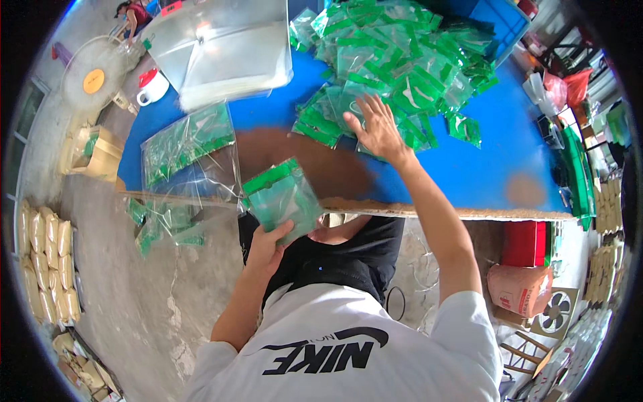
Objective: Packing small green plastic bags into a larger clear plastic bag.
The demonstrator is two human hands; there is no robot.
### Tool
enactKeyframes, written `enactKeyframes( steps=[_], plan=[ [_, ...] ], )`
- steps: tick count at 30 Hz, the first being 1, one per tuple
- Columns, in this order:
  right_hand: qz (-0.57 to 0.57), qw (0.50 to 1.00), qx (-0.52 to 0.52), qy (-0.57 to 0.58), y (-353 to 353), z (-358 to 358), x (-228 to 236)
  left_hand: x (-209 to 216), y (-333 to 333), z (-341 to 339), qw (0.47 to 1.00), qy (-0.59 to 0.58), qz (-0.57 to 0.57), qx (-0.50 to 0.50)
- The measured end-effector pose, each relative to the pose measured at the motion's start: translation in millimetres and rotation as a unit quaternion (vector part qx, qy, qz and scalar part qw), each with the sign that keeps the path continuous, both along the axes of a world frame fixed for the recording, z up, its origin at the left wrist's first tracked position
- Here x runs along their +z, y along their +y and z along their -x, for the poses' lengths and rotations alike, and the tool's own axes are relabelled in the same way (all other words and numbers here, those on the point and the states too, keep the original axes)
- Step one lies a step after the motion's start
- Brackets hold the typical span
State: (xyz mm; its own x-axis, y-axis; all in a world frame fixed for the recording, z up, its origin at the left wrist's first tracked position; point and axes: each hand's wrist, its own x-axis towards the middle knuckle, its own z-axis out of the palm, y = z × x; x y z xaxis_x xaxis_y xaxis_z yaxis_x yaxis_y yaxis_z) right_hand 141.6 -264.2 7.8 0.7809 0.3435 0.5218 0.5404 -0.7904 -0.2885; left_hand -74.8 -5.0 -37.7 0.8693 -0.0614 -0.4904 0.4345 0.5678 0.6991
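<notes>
My left hand (pixel 266 246) is closed round the lower edge of a small stack of green clear-fronted packets (pixel 284 194), held over my lap by the table's front edge. My right hand (pixel 380 127) reaches forward with its fingers spread, palm down, at the near side of a big heap of similar green packets (pixel 402 60). Its fingertips lie over the nearest packets; whether they press on them I cannot tell. To the left, a large clear plastic bag (pixel 191 151) with green packets in it hangs partly over the table edge.
The blue table (pixel 482 181) has a worn brown front edge. A stack of clear plastic bags (pixel 228 53) lies at the far left, beside a red and white mug (pixel 153 87). A fan (pixel 94 80) stands beyond. A blue crate (pixel 499 30) sits at the far right.
</notes>
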Motion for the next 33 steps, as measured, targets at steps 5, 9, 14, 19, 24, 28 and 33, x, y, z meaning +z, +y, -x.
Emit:
enactKeyframes(
  steps=[5, 9, 14, 19, 24, 28, 33],
  plan=[
    [0.071, 0.970, 0.228, 0.056, 12, 74, -9, 6, 0, 0, 0.999, -0.020, 0.019, 0.027],
    [-0.043, 0.946, 0.295, 0.125, 29, 77, 15, 7, -5, -6, 0.999, -0.007, 0.041, 0.010],
    [0.080, 0.997, 0.018, 0.004, 16, -1, -16, -12, 8, -4, 0.999, 0.010, 0.040, 0.034],
    [-0.021, 0.927, 0.360, 0.102, 29, 90, -6, 5, 17, 0, 0.999, -0.034, 0.016, 0.011],
    [-0.084, 0.969, 0.123, 0.198, 45, 42, 26, 7, 18, 1, 1.000, -0.010, -0.013, -0.011],
    [0.116, 0.989, 0.063, 0.072, 8, -11, -19, -3, 10, 1, 0.998, -0.047, 0.002, 0.045],
    [0.181, 0.971, 0.085, 0.128, 37, 65, 12, -12, 15, 20, 0.996, -0.025, 0.067, 0.046]
  ],
)
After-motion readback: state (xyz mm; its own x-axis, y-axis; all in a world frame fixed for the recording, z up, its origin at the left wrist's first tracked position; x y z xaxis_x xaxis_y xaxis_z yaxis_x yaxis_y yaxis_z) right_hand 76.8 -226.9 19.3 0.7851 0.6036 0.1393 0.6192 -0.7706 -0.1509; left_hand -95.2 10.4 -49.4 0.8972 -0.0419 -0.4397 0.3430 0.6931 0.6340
